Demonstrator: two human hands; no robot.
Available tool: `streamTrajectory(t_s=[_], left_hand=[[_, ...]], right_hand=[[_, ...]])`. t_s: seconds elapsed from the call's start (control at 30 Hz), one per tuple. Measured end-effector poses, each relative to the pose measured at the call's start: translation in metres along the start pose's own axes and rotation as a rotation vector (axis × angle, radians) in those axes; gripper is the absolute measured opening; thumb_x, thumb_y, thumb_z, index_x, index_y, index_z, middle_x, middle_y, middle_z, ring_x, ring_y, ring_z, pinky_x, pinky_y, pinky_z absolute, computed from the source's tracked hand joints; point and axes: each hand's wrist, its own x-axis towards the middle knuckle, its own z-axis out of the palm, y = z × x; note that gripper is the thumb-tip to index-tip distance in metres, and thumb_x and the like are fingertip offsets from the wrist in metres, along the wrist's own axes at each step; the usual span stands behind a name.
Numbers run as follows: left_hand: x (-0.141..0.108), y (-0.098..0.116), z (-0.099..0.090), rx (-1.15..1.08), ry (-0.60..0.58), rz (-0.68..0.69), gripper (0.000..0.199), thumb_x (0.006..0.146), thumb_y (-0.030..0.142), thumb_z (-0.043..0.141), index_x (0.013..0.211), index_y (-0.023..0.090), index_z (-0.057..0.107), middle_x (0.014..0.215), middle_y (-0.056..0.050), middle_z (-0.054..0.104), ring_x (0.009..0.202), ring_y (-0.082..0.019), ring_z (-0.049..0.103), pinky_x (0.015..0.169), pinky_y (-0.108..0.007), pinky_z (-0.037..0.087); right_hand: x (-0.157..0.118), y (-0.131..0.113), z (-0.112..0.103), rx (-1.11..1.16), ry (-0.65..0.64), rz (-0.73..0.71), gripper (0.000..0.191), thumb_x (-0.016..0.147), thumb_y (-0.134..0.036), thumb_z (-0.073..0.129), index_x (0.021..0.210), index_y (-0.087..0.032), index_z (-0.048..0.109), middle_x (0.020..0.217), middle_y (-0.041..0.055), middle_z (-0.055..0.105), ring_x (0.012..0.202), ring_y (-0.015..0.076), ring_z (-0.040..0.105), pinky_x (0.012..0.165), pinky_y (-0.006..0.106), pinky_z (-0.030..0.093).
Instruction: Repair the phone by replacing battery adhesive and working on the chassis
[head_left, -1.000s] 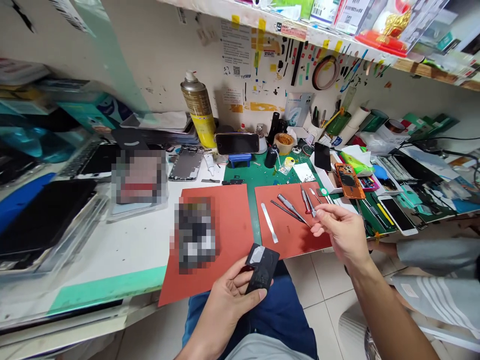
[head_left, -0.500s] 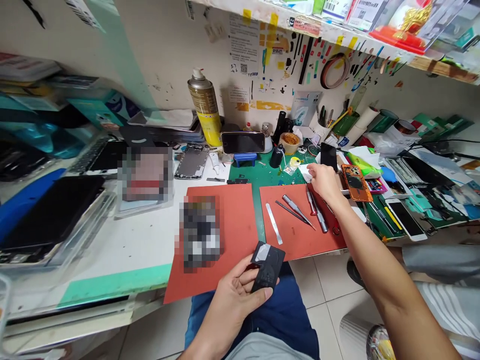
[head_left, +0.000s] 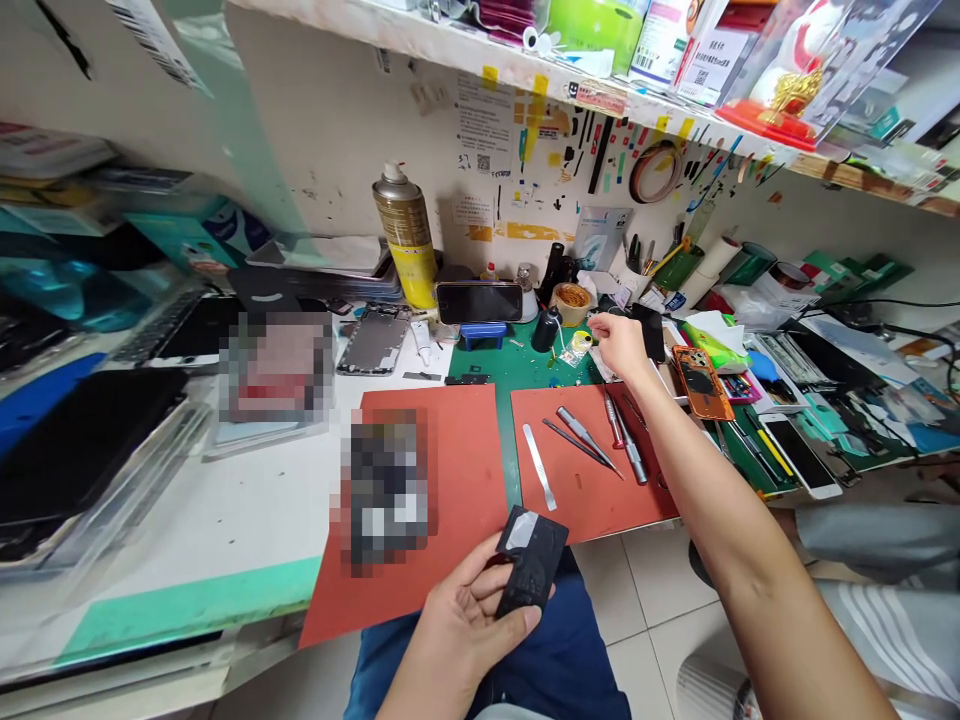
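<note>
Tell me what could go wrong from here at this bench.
The black part is held in the left hand alone, above the lap; if that grip loosens, it might fall.
The right arm passes close to the silver screwdriver, so it may brush it out of place.
The right hand is near the small black bottle, which could get tipped.

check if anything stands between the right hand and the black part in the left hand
Nothing upright shows between the right hand and the black part in the left hand. Slim tools lie flat on the right-hand red mat along that line, probably too low to block it.
</note>
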Motion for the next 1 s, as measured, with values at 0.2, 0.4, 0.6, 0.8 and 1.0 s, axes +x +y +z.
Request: streamTrajectory(t_s=[0.2, 0.4, 0.6, 0.8, 1.0], left_hand=[[0.004, -0.004, -0.005, 0.010, -0.012, -0.002, 0.084, 0.067, 0.036, 0.104, 0.140, 0.017, 0.069, 0.113, -0.014, 0.084, 0.106, -0.031, 0.082, 0.099, -0.037, 0.062], [0.012, -0.011, -0.016, 0.029, -0.059, 0.017, 0.082, 0.071, 0.037, 0.102, 0.143, 0.019, 0.069, 0.113, -0.013, 0.084, 0.106, -0.030, 0.081, 0.098, -0.037, 0.062], [0.013, -0.005, -0.020, 0.113, -0.098, 0.041, 0.067, 0.075, 0.040, 0.099, 0.136, 0.020, 0.077, 0.112, -0.012, 0.085, 0.106, -0.028, 0.079, 0.095, -0.033, 0.062], [0.011, 0.005, -0.015, 0.284, -0.127, 0.122, 0.048, 0.081, 0.042, 0.095, 0.124, 0.024, 0.084, 0.099, -0.007, 0.086, 0.100, -0.028, 0.080, 0.087, -0.030, 0.065], [0.013, 0.006, -0.022, 0.602, -0.136, 0.321, 0.030, 0.093, 0.041, 0.083, 0.121, 0.031, 0.087, 0.106, -0.004, 0.087, 0.094, -0.026, 0.081, 0.087, -0.029, 0.063]], right_hand=[[0.011, -0.004, -0.003, 0.154, 0.035, 0.097, 0.020, 0.102, -0.025, 0.074, 0.120, -0.015, 0.076, 0.111, 0.0069, 0.081, 0.098, 0.0208, 0.079, 0.094, 0.041, 0.065], [-0.058, -0.041, -0.039, 0.289, 0.189, 0.203, 0.039, 0.103, -0.032, 0.054, 0.132, -0.016, 0.075, 0.110, 0.0124, 0.082, 0.086, 0.0232, 0.079, 0.079, 0.035, 0.064], [-0.218, -0.101, -0.062, 0.734, -0.337, 0.166, 0.028, 0.099, -0.048, 0.074, 0.094, -0.021, 0.079, 0.080, 0.0033, 0.074, 0.063, 0.0155, 0.065, 0.059, 0.028, 0.056], [-0.272, -0.128, -0.067, 0.786, -0.255, 0.068, 0.009, 0.104, -0.029, 0.071, 0.104, -0.025, 0.078, 0.098, 0.0045, 0.073, 0.088, 0.0174, 0.070, 0.078, 0.029, 0.057], [-0.278, -0.133, -0.069, 0.741, -0.271, -0.042, 0.014, 0.106, -0.019, 0.066, 0.106, -0.025, 0.078, 0.098, 0.0031, 0.073, 0.088, 0.0162, 0.069, 0.079, 0.028, 0.056]])
